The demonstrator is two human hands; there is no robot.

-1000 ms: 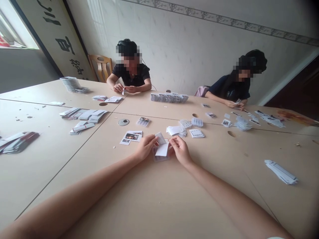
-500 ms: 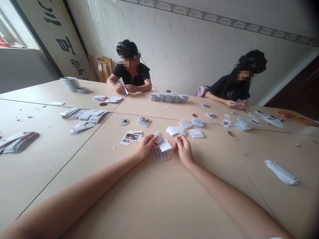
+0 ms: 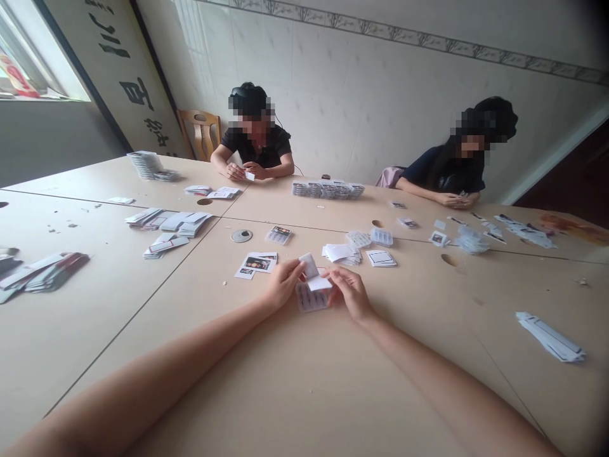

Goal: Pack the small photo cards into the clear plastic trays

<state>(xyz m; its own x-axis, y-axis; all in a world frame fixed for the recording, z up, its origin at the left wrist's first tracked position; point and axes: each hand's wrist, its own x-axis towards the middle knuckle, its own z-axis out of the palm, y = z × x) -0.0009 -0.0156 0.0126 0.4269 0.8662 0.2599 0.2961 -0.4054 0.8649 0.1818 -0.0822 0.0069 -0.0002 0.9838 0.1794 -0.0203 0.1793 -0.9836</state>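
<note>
A folded white paper card (image 3: 320, 283) is held up over the table between my hands. My left hand (image 3: 284, 284) pinches its left side, fingers closed. At the card's right edge, the fingers of my right hand (image 3: 351, 291) are closed on it too. Just beneath the card, a clear plastic case (image 3: 313, 301) with small dark items in compartments lies on the table, partly covered by the card and my fingers. Printed photo cards (image 3: 257, 263) lie beyond my left hand. Past my right hand is a pile of white papers (image 3: 341, 253).
Clear cases (image 3: 382, 237) and a stack of framed cards (image 3: 381, 258) lie ahead. Bundles of folded cards (image 3: 166, 222) are at left, white strips (image 3: 550, 337) at right. Two people sit across the table, one (image 3: 257, 143) by a row of stacked cases (image 3: 328, 190).
My right hand has moved left onto the card's right edge; it was apart from it before. The view has shifted slightly. The person opposite at left has lowered their white paper.
</note>
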